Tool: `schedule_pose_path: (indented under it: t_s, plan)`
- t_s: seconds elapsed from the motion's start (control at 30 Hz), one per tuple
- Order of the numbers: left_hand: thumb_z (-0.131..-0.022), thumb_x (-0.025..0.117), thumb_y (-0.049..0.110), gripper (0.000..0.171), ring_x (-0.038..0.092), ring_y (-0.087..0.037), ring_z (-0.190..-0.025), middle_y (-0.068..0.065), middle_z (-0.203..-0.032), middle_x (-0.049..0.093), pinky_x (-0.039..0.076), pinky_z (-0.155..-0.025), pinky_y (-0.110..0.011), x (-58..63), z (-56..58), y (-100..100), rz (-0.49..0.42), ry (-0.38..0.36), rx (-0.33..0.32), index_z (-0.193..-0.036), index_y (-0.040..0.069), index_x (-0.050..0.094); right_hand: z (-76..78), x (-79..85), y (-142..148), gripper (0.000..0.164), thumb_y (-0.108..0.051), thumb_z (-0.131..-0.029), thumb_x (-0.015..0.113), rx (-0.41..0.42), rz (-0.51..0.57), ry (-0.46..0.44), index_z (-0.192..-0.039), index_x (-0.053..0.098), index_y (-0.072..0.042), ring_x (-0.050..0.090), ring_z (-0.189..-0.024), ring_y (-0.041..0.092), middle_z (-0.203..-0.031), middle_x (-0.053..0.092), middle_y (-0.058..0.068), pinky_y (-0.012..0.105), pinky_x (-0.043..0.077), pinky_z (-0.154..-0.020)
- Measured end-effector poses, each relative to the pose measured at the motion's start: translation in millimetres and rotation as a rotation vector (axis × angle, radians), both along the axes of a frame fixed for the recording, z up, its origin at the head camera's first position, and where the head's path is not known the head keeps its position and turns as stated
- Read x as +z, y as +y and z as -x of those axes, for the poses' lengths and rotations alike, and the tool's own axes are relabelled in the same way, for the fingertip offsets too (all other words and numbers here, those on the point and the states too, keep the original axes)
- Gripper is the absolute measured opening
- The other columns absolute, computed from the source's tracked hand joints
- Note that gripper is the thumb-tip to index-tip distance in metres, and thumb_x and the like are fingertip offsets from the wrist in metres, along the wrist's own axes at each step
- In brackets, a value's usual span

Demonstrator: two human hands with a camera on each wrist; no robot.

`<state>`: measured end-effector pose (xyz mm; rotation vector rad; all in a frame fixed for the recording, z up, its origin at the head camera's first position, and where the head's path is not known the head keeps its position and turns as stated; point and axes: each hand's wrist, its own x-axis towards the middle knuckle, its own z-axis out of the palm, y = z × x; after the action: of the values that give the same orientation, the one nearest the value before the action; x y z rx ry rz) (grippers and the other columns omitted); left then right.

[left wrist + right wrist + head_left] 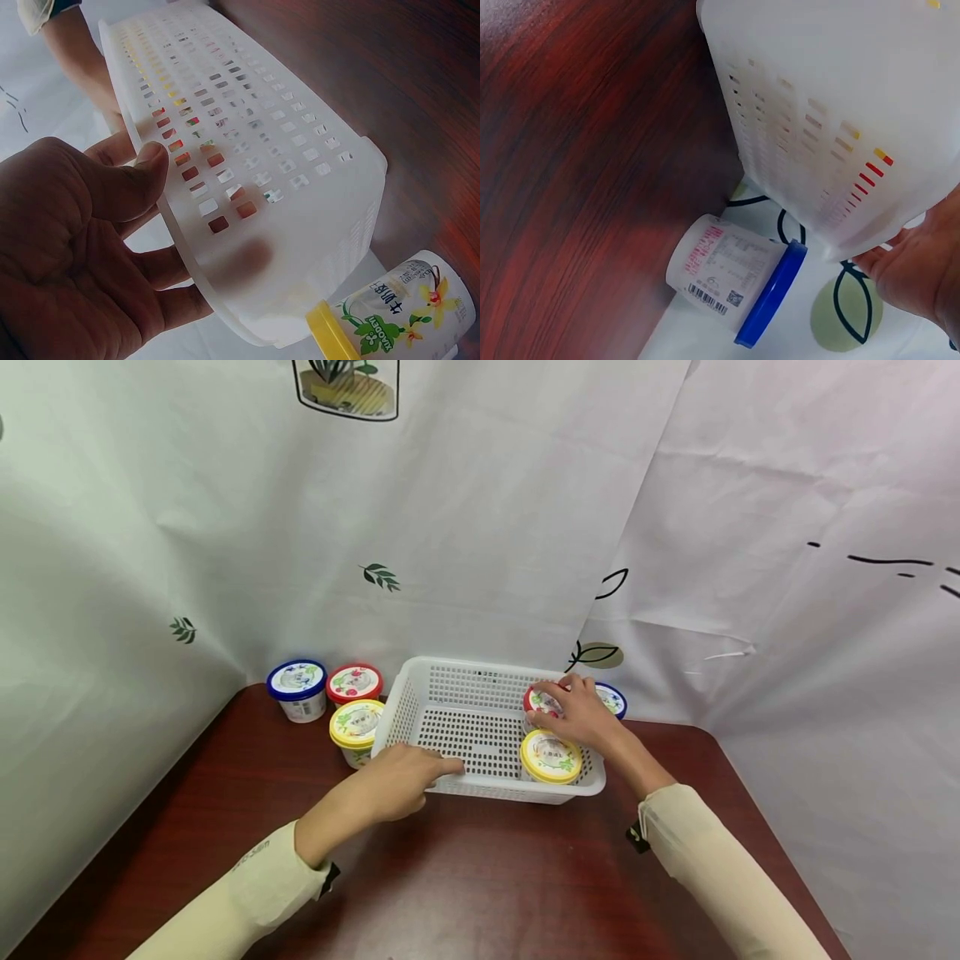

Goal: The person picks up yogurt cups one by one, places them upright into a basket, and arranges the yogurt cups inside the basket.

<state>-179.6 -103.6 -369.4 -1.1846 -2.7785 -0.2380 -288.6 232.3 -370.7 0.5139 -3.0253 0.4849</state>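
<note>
A white perforated plastic basket (491, 789) sits on the table. My left hand (397, 781) grips its front rim near the left corner; the left wrist view shows the thumb outside and the fingers inside. Over the basket's right end, my right hand (581, 714) holds a red-lidded tub (537, 702) by its lid, thumb and fingers spread around it. A yellow-lidded tub (551, 756) stands in the basket in front of that one. Outside the right end, a blue-lidded tub (731, 277) stands close to the basket. The right fingertips are mostly hidden in the right wrist view.
Left of the basket stand a blue-lidded tub (297, 689), a red-lidded tub (355, 683) and a yellow-lidded tub (356, 727), the last close against the basket. A pale patterned cloth (487, 527) hangs behind the dark red wooden table (510, 877).
</note>
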Motion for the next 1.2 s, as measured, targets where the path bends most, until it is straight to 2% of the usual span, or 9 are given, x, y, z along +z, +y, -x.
schedule_pose_path:
  t_s: [0.4, 0.6, 1.2]
  plan:
    - [-0.087, 0.079, -0.006, 0.05, 0.071, -0.016, -0.082, 0.0, -0.097, 0.082, 0.057, -0.073, -0.035, -1.4, 0.3, 0.3, 0.0, -0.005, 0.003, -0.128, 0.023, 0.078, 5.3, -1.8, -5.4, 0.069, -0.056, -0.107, 0.066, 0.005, -0.056, -0.036, -0.168, 0.054, -0.026, 0.041, -0.144, 0.048, -0.163, 0.047, 0.031, 0.07, 0.047, -0.116]
    - [-0.088, 0.08, -0.005, 0.05, 0.072, -0.018, -0.084, 0.0, -0.099, 0.083, 0.058, -0.075, -0.038, -1.1, -0.5, 0.7, 0.003, -0.021, 0.011, -0.129, 0.024, 0.078, 6.8, -4.4, -6.2, 0.07, -0.057, -0.107, 0.067, 0.012, -0.061, -0.047, -0.169, 0.054, -0.025, 0.042, -0.144, 0.047, -0.163, 0.047, 0.031, 0.069, 0.047, -0.114]
    - [-0.088, 0.081, -0.005, 0.049, 0.072, -0.018, -0.084, -0.002, -0.103, 0.085, 0.058, -0.075, -0.037, -0.7, -0.6, 1.2, 0.008, -0.015, 0.012, -0.128, 0.022, 0.078, 8.4, -5.5, -8.2, 0.071, -0.061, -0.108, 0.064, 0.001, -0.063, -0.092, -0.17, 0.052, -0.029, 0.04, -0.146, 0.045, -0.166, 0.045, 0.027, 0.07, 0.051, -0.113]
